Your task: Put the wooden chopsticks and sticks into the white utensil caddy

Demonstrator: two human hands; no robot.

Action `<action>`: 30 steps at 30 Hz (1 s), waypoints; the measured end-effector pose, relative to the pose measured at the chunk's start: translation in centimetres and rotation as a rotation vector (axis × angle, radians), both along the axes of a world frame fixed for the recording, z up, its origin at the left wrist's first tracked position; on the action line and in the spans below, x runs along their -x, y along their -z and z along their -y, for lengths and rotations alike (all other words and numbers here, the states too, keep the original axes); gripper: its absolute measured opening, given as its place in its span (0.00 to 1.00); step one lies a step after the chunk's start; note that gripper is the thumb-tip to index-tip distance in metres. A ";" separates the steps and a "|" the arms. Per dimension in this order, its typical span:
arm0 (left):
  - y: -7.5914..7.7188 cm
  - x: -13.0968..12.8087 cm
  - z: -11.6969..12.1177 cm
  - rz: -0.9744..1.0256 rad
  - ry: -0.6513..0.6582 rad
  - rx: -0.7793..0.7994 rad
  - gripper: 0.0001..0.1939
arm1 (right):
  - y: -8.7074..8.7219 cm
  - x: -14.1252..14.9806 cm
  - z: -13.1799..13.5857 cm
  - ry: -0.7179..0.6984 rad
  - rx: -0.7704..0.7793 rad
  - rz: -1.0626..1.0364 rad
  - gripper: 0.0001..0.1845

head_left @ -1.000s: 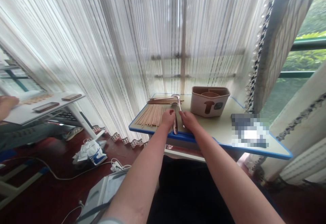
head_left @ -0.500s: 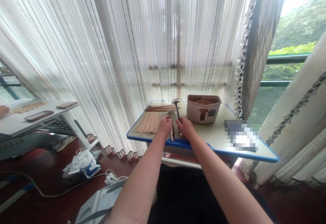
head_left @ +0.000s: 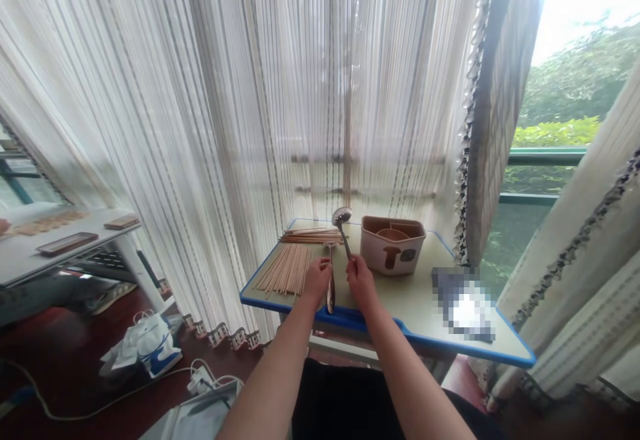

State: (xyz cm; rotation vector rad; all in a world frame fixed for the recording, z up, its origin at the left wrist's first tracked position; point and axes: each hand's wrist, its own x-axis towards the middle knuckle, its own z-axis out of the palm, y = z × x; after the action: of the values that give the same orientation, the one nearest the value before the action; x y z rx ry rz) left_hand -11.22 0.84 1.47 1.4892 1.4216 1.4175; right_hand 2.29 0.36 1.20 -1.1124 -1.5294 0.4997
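Observation:
My right hand [head_left: 361, 281] is closed round the handle of a metal ladle [head_left: 343, 219], whose bowl points up and away from me above the table. At the left, my left hand [head_left: 319, 283] has its fingers curled against a long metal utensil [head_left: 331, 297]. That utensil's small head looks pronged, and its handle end reaches down near the front edge. Beside my left hand lies a fanned bunch of wooden chopsticks [head_left: 285, 270]. Darker chopsticks [head_left: 313, 235] lie behind it. To the right of the ladle stands a beige and brown utensil holder [head_left: 393, 253] with inner compartments.
The cream table [head_left: 400, 307] has a blue rim. A pixelated item [head_left: 463, 303] lies on its right side. White curtains [head_left: 240, 127] hang behind. A second table [head_left: 117, 237] with trays is at the far left, and a white bag [head_left: 153, 343] rests on the floor.
The ladle has been tilted up, so its bowl now shows above the table's far edge. The camera view has tipped up a little. My left hand stays at the other utensil.

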 end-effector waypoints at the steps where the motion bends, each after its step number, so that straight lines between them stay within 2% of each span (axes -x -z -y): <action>1: -0.1 -0.1 0.1 0.007 0.008 0.002 0.13 | -0.1 0.0 0.1 0.018 -0.011 0.005 0.17; 6: -0.4 -0.3 0.6 0.019 -0.011 0.003 0.12 | -0.5 -0.2 0.6 0.083 0.005 -0.016 0.17; 9: -0.9 -0.5 0.8 0.021 -0.089 -0.107 0.12 | -0.7 -0.3 1.0 0.139 0.001 -0.051 0.18; 11: -2.0 -0.9 0.8 0.028 -0.086 -0.207 0.14 | -1.1 -0.7 1.3 0.173 -0.042 -0.066 0.17; 14: -5.5 -2.3 0.4 0.103 0.034 -0.244 0.23 | -2.7 -2.5 1.4 0.184 -0.158 -0.038 0.16; 17: -10.5 -4.9 -0.7 0.152 0.149 -0.319 0.29 | -5.1 -6.1 0.6 0.210 -0.343 0.063 0.15; 20: -15.4 -8.3 -1.9 0.156 0.277 -0.400 0.31 | -7.6 -10.1 -0.8 0.262 -0.448 0.149 0.16; 22: -17.7 -10.4 -2.6 0.116 0.355 -0.435 0.30 | -8.8 -12.3 -1.7 0.269 -0.487 0.204 0.15; 25: -19.6 -12.7 -3.5 0.067 0.405 -0.472 0.27 | -10.1 -14.4 -2.7 0.287 -0.539 0.267 0.15; 30: -20.7 -14.0 -4.9 0.070 0.379 -0.556 0.22 | -11.9 -15.6 -4.1 0.284 -0.443 0.250 0.15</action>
State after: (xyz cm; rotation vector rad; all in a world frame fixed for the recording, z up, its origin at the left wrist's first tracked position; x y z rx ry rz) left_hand 2.80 5.73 22.22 1.8968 0.6673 1.6657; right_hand 17.88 4.45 13.11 -1.0411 -1.5615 -0.1747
